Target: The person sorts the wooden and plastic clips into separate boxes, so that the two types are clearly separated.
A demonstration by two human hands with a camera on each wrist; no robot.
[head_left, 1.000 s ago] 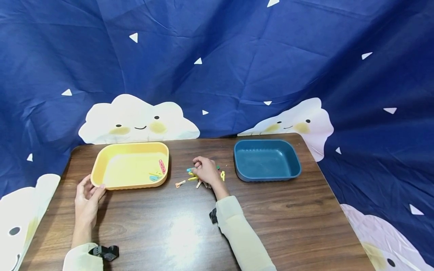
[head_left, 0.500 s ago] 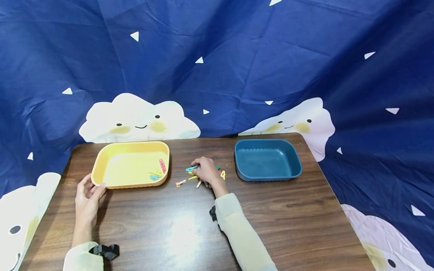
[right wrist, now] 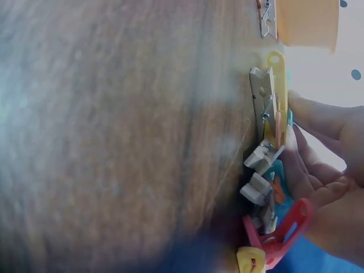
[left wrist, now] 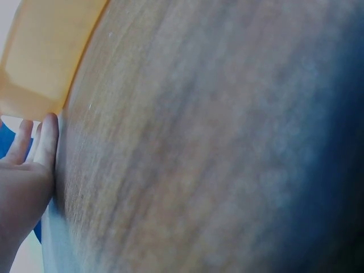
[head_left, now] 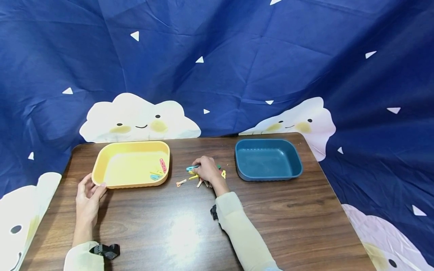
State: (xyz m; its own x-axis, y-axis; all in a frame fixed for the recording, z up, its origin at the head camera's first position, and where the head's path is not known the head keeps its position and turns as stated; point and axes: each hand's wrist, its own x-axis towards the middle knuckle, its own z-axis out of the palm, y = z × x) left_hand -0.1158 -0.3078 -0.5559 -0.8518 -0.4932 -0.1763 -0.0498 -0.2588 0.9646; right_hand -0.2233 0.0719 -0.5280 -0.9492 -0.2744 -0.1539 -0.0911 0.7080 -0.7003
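Head view, with both wrist views: small clips divided between a tray and a tabletop. The yellow tray (head_left: 118, 171) stands at the far left of the wooden table (head_left: 288, 218); the blue tray (head_left: 268, 160) stands at the far right. Inside the yellow tray, toward its near right corner, lie a pink clip (head_left: 163, 165) and, just beside it, light-blue and yellow pieces too small to count surely. The loose pile lies between the two trays. An orange-tipped clip (head_left: 181, 183) lies at its left, apart from the rest; a yellow clip (head_left: 223, 174) lies at its right. The right wrist view shows a red clip (right wrist: 289, 236) and several pale clips (right wrist: 261, 94) close together on the table.

The right hand (head_left: 207, 171) is over the pile, thumb and forefinger pinching a blue clip (head_left: 190, 168) at its left side. The left hand (head_left: 87, 203) has its thumb and fingers spread around the near left corner of the yellow tray, touching it; whether they squeeze cannot be told.

Judged from this layout, the work is at an early stage: a few clips are in the yellow tray, while the greater share remains on the table, partly hidden by the right hand.
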